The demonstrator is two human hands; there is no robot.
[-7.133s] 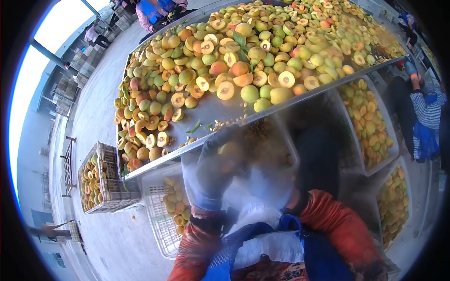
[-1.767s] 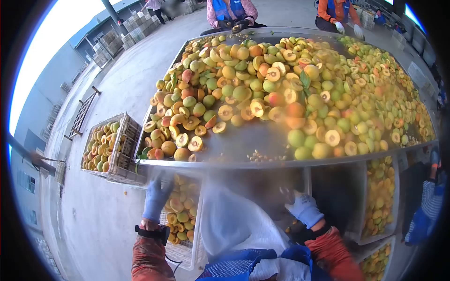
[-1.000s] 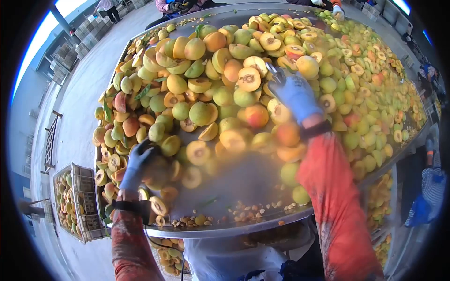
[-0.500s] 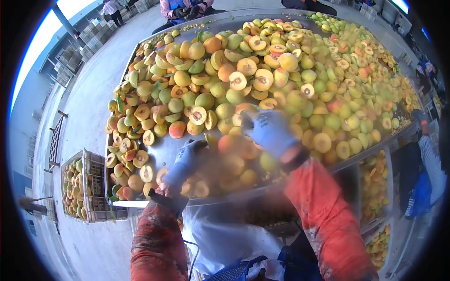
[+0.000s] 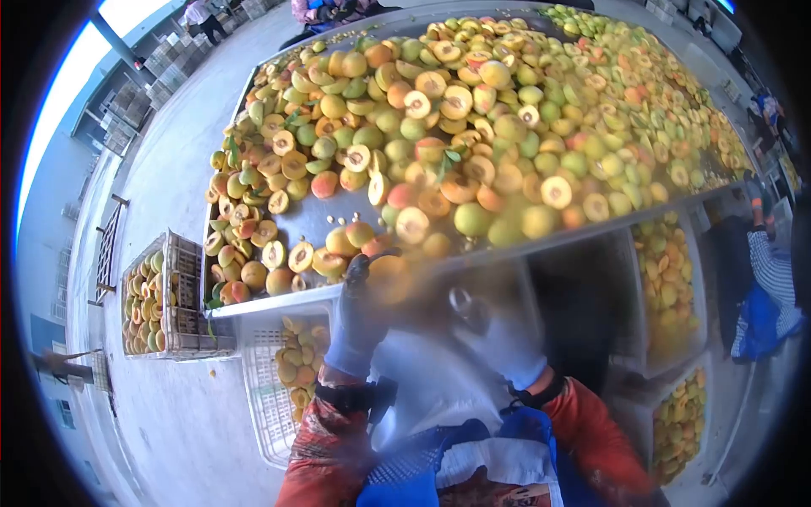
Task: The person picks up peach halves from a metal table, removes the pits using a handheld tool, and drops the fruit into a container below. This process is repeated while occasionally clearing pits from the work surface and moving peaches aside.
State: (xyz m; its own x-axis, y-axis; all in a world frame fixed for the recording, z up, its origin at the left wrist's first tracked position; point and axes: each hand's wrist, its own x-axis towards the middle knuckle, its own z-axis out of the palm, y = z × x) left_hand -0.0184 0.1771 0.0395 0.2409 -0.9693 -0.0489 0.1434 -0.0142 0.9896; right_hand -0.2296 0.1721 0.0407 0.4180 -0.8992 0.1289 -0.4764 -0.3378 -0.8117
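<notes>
A metal table (image 5: 338, 211) carries a wide heap of yellow-green and reddish fruit (image 5: 456, 101), many of them cut halves with brown centres. At the table's near edge my left hand (image 5: 358, 313), in a blue glove with dark fingertips, is closed around a blurred orange-yellow fruit (image 5: 390, 279). My right hand (image 5: 507, 342), also gloved, is low in front of my body, beside the near edge. A small shiny ring-like thing (image 5: 460, 302) shows near its fingers, which are smeared by motion.
Crates of fruit stand on the floor at the left (image 5: 173, 296), under the table's near edge (image 5: 270, 380), and at the right (image 5: 672, 296). A person (image 5: 764, 287) in striped sleeves is at the right. Another person (image 5: 334, 10) sits beyond the table.
Both hands have drawn back from over the table towards my body, the right one by more. The view has shifted, and the heap sits higher in it. A fruit now shows at my left hand.
</notes>
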